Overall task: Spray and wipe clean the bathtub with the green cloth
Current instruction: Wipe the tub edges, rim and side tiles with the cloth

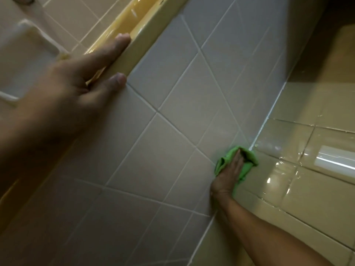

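My right hand [229, 172] presses the crumpled green cloth [247, 162] with straight fingers against the corner where the grey tiled wall [172, 121] meets the glossy beige tiled ledge [299, 181]. Near the upper left, my left hand [73, 87] lies flat with straight fingers on the wall, its fingertips touching the yellow trim strip [142, 31]. No spray bottle is in view.
A white caulk line [269, 116] runs along the seam between wall and ledge. A recessed soap dish [25, 54] sits in the beige tiles at upper left. The wet ledge reflects a light at right. A dark area lies at upper right.
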Tool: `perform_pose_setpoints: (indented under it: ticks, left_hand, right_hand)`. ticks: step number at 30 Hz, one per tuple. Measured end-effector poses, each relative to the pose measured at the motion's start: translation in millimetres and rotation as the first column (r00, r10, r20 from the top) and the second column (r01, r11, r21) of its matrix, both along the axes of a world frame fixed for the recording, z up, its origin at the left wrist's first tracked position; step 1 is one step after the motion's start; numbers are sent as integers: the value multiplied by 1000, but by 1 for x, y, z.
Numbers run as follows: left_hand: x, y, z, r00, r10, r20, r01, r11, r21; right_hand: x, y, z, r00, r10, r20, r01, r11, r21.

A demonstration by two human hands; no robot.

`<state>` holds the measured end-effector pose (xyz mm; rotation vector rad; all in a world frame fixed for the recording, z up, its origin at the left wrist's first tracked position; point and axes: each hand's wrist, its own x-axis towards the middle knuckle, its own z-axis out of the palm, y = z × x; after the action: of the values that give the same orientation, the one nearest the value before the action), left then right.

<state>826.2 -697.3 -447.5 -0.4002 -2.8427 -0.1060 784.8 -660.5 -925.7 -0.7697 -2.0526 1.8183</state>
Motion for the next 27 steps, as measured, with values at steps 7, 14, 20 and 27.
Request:
perform_pose_setpoints:
  ticks: [7,14,20,27]
  left_hand:
    - [31,-28,2,1000,-24,-8,24,999,-22]
    - [120,-78,0,999,27,-43,-28,999,-29]
    - [200,-121,-4,994,85,-68,-83,996,29]
    - [236,-129,-3,989,129,-68,-120,985,120]
  right_hand:
    - [-19,22,94,996,48,79,-31,977,-212]
    - [24,6,252,981,147,-130,-159,984,-85]
    - [93,-30,342,888,264,-377,-223,963,149]
    - [176,-79,340,801,358,-480,-219,921,322]
